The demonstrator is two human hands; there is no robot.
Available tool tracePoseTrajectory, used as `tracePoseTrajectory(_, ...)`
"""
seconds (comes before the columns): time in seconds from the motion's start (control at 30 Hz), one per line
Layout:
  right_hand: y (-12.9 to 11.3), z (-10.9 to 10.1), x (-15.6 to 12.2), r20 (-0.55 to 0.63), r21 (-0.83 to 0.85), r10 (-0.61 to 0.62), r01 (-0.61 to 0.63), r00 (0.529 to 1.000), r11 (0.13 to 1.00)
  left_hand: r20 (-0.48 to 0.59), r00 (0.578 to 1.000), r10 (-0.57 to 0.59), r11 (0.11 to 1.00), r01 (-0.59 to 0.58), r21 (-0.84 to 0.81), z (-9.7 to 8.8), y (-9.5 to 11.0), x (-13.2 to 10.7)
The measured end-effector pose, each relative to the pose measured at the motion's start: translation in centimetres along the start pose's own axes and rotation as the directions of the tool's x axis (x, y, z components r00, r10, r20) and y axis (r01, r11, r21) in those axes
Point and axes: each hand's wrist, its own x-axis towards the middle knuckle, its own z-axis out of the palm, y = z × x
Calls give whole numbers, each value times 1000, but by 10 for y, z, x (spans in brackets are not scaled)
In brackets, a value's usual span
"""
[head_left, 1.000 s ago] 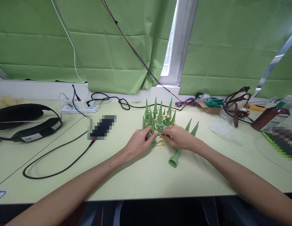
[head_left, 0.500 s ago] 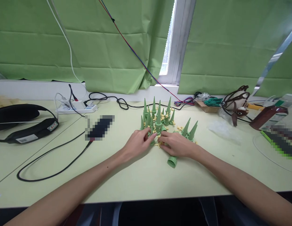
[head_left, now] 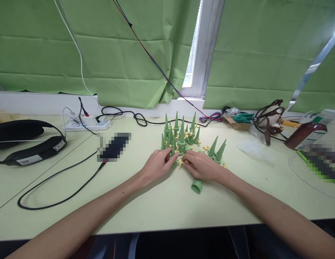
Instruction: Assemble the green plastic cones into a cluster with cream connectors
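Observation:
A cluster of upright green plastic cones [head_left: 179,133] stands mid-table, with small yellow pieces [head_left: 187,135] scattered among them. Two more cones [head_left: 217,149] stand just to the right. My left hand [head_left: 158,164] and my right hand [head_left: 202,165] meet at the near edge of the cluster, fingers curled and pinching at small parts there. What they pinch is too small to name. A green cone [head_left: 196,186] lies on its side under my right hand, its open base toward me.
A black headset [head_left: 29,142] lies at far left, with a white power strip [head_left: 88,124] and black cables [head_left: 62,183] beside it. A blurred dark device [head_left: 115,145] sits left of the cones. At right are a brown strapped bag [head_left: 270,118], crumpled clear plastic [head_left: 255,149] and a dark red bottle [head_left: 305,135].
Both hands have stayed at the cluster's near edge with small finger movements. The lying cone has shifted slightly under my right hand. The view has drifted a little.

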Motion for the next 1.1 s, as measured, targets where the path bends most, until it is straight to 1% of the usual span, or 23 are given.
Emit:
tracePoseTrajectory(0.1,-1,0,0,-75,66,-15,20,997,998,-51,999,-9,998,6,-61,-2,1,0)
tracePoseTrajectory(0.2,-3,0,1,-183,141,-41,68,982,988,-165,986,-23,987,-4,-162,-4,1,-1)
tracePoseTrajectory(0.27,-5,1,1,-249,189,-47,96,967,977,-240,971,19,982,-64,-180,-5,1,-2)
tracePoseTrajectory(0.33,-7,2,1,-299,229,-41,114,953,967,-266,958,109,979,-150,-141,-4,1,-3)
tracePoseTrajectory(0.4,-9,3,1,-332,257,-36,127,942,958,-245,952,186,973,-213,-91,-2,2,-5)
tracePoseTrajectory(0.43,-10,3,1,-343,267,-37,136,939,954,-228,953,199,971,-223,-82,-2,2,-6)
tracePoseTrajectory(0.53,-12,3,1,-364,282,-51,162,930,946,-197,960,200,972,-219,-80,-1,3,-8)
tracePoseTrajectory(0.63,-13,2,1,-387,279,-63,182,920,943,-172,956,239,967,-251,-51,-2,3,-9)
tracePoseTrajectory(0.73,-13,2,1,-393,263,-62,176,918,949,-152,948,279,959,-284,-14,-3,3,-10)
tracePoseTrajectory(0.93,-13,3,0,-380,253,-45,150,924,956,-153,941,301,953,-303,12,-1,1,-10)
tracePoseTrajectory(1.1,-13,7,1,-424,206,-67,168,903,964,-110,935,338,941,-338,21,0,-2,-9)
